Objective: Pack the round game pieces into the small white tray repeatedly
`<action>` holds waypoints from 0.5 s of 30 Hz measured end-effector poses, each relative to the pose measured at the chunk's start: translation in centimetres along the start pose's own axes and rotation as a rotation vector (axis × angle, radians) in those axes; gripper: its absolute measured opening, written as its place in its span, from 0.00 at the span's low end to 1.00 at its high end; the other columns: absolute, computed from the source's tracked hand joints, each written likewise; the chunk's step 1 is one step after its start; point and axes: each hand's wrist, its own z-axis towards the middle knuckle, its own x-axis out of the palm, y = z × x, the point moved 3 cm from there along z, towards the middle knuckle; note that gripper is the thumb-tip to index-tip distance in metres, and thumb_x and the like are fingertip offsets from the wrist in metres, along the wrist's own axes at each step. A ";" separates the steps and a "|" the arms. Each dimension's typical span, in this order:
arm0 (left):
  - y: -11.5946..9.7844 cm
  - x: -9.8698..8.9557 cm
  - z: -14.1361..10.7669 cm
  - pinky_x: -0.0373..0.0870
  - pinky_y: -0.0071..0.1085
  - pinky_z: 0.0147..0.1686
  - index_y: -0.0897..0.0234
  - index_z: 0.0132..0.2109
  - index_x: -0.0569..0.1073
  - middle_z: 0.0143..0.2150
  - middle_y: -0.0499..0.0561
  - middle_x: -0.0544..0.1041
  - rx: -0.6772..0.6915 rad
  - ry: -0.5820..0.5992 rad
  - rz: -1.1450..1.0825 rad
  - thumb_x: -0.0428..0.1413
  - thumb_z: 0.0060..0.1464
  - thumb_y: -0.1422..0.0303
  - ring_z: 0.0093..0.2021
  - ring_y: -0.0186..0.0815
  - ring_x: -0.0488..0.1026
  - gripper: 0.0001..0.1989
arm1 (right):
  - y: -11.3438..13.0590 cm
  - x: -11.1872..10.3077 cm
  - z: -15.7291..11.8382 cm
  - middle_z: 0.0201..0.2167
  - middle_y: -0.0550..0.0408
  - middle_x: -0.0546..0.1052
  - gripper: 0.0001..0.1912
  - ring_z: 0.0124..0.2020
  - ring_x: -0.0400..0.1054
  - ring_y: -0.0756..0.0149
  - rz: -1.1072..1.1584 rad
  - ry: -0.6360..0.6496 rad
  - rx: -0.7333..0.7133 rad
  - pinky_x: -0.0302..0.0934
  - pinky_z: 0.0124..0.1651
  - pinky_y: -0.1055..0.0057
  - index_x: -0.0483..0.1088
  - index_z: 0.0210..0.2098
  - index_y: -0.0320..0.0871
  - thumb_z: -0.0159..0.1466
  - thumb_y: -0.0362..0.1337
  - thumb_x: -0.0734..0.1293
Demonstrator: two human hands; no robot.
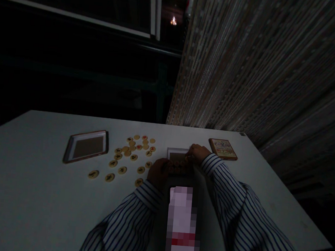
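Note:
A small open box [178, 150] with a pale rim stands in front of me, with rows of round xiangqi pieces [177, 164] in its near part. My left hand [158, 173] is closed at the left edge of this box, its fingertips in shadow. Over the box's right side, my right hand [197, 154] pinches at a xiangqi piece, though the dim light hides most of it. Loose xiangqi pieces [134, 157], pale wood with dark or red characters, lie scattered left of the box. Several are plain side up.
An empty tray-like lid [89, 147] lies at the left of the white table [48, 201]. A printed square box [223, 149] lies at the right. A blurred-out phone-like object [180, 215] is close to me between my forearms. A string curtain [218, 67] hangs behind the table.

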 end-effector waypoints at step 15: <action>-0.3 -0.1 0.2 0.69 0.35 0.38 0.65 0.37 0.71 0.36 0.54 0.75 -0.021 0.025 0.025 0.48 0.51 0.66 0.37 0.37 0.72 0.10 | -0.7 1.9 -2.7 0.43 0.48 0.72 0.21 0.43 0.66 0.63 0.237 -0.139 0.221 0.57 0.42 0.70 0.60 0.53 0.42 0.60 0.38 0.56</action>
